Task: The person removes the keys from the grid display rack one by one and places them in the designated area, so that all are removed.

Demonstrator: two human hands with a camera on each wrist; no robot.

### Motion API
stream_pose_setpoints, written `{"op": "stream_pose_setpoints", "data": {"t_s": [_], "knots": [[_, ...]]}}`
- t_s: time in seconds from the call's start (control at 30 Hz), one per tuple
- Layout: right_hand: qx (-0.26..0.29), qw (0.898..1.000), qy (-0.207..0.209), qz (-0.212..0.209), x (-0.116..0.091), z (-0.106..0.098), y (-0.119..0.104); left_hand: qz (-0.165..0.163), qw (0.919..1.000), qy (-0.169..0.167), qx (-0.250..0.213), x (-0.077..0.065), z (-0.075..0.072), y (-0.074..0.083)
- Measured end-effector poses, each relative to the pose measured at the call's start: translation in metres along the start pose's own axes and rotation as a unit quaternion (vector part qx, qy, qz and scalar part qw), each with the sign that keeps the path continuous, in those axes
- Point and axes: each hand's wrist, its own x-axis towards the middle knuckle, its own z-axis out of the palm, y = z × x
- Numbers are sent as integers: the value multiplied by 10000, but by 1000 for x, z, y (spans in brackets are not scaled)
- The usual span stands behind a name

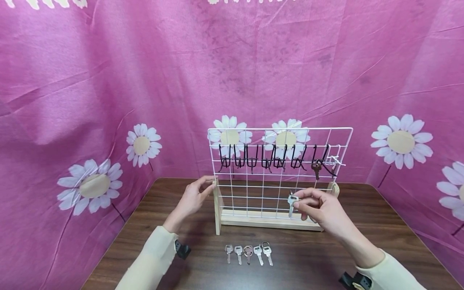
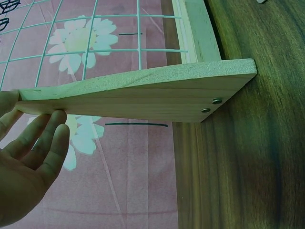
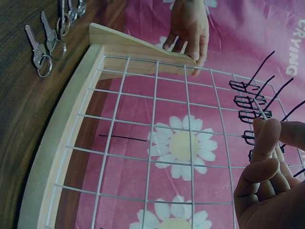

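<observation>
A white wire grid rack (image 1: 253, 187) stands in a wooden base (image 1: 268, 220) on the table. My left hand (image 1: 193, 198) holds the top of the rack's left wooden side panel (image 2: 138, 88), thumb on one face and fingertips on the other. Between thumb and fingers of my right hand (image 1: 319, 207) is a silver key (image 1: 292, 204), upright in front of the grid; in the right wrist view the hand hides most of it. Black hooks (image 1: 251, 157) line the grid's upper part. A brownish key (image 1: 317, 169) hangs from one towards the right.
Several keys with rings (image 1: 248, 253) lie in a row on the dark wooden table (image 1: 203, 270) before the rack. A white hook (image 1: 334, 158) sits at the grid's right end. Behind hangs a pink cloth (image 1: 181, 80) with daisies.
</observation>
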Motion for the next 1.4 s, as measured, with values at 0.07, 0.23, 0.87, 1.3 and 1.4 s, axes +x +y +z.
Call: {"op": "stream_pose_setpoints", "data": {"t_s": [0.07, 0.23, 0.87, 1.3, 1.4], "knots": [[28, 9999, -64, 92, 0, 1, 2, 0, 10000, 10, 2, 0, 0, 0], [138, 9995, -266, 135, 0, 4, 7, -9, 10000, 11, -22, 0, 1, -1], [620, 9946, -740, 374, -1, 15, 38, 47, 10000, 13, -24, 0, 2, -3], [785, 9881, -983, 887, -3, 20, 55, 36, 10000, 20, 33, 1, 2, -3], [734, 9874, -1023, 960, -3, 22, 59, 31, 10000, 16, 1, 1, 2, -3]]}}
